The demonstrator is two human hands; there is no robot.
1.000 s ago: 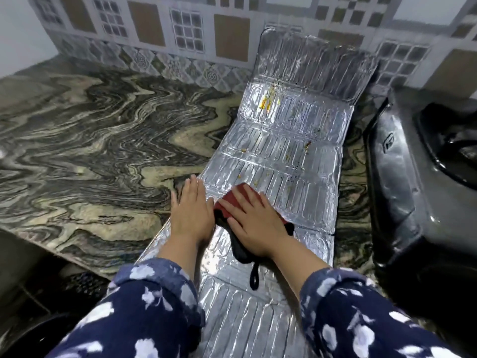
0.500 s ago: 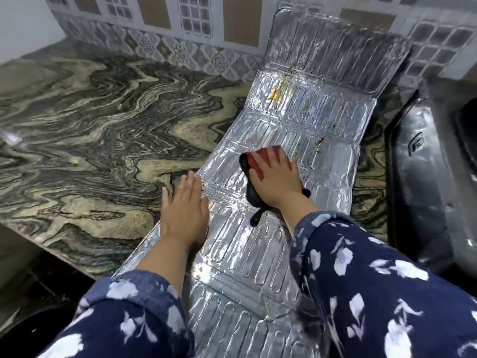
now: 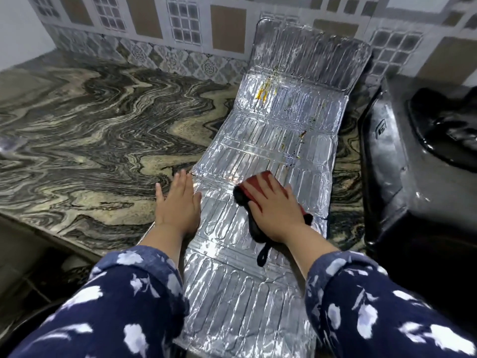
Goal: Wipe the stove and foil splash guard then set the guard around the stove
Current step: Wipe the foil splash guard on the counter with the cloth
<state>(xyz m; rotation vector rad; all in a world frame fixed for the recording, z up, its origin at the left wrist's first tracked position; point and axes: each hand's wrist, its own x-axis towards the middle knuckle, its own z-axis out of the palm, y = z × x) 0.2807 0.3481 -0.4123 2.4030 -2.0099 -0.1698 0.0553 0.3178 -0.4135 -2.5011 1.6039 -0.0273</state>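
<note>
Head view shows the foil splash guard [image 3: 260, 228] unfolded flat along the marbled bench [image 3: 90, 140], its far panel leaning up against the tiled wall [image 3: 180, 29], with yellow and dark stains beyond the fingertips of both hands. Right hand [image 3: 273, 208] presses a red and black cloth [image 3: 247, 200] onto the foil, fingers together and flat on the cloth, while the left hand [image 3: 178, 205] lies open, fingers together, on the guard's left edge. Black stove [image 3: 402, 161] sits just right of the right hand's fingers.
</note>
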